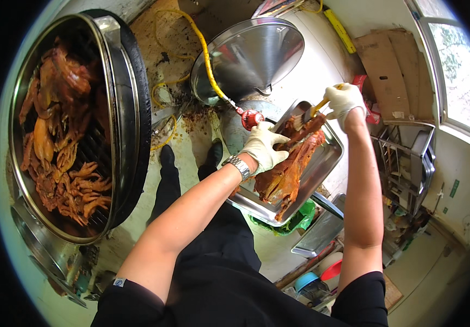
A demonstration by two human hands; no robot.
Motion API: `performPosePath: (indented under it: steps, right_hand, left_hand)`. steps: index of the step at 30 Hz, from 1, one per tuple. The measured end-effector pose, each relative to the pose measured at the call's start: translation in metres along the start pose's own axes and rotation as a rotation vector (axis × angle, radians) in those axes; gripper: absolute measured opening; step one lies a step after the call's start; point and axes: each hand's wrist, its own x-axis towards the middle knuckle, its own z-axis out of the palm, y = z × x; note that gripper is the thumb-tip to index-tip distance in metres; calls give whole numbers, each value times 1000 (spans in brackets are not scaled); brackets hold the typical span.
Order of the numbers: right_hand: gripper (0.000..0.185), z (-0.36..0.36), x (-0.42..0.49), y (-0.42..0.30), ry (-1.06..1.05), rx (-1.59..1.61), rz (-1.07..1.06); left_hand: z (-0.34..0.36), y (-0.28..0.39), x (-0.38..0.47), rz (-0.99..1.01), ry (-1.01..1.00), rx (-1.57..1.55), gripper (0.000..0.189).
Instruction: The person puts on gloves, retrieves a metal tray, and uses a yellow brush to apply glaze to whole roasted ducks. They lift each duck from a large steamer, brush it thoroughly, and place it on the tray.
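My left hand (264, 148), in a pale glove with a metal watch at the wrist, lies along the left side of a browned, reddish piece of meat, possibly a whole carcass (282, 180). Its thumb and fingers are spread against the meat. A yellow-handled brush (320, 106) is held in my gloved right hand (344, 102), its head low over the meat's far end. Under the meat is a rectangular stainless steel tray (333, 157).
At left stands a large round pot (112, 122) with a rack of browned poultry and feet (71, 180). A conical metal lid (247, 61), a yellow gas hose (206, 57) and a red regulator (252, 119) are ahead. Flattened cardboard (386, 73) leans at right; a green bag (300, 218) lies below the tray.
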Motion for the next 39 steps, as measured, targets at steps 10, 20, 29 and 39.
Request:
performPosePath:
  steps: [10, 20, 29, 39]
  right_hand:
    - [17, -23, 38, 31, -5, -2, 36]
    - [13, -30, 23, -73, 121, 321, -413]
    - [19, 41, 122, -227, 244, 321, -654]
    - [22, 85, 179, -234, 354, 330, -682]
  left_hand:
    - [4, 1, -3, 2, 83, 59, 43]
    - [2, 3, -8, 96, 152, 124, 45]
    - [6, -1, -8, 49, 69, 136, 53]
    - [9, -6, -9, 44, 91, 56, 51]
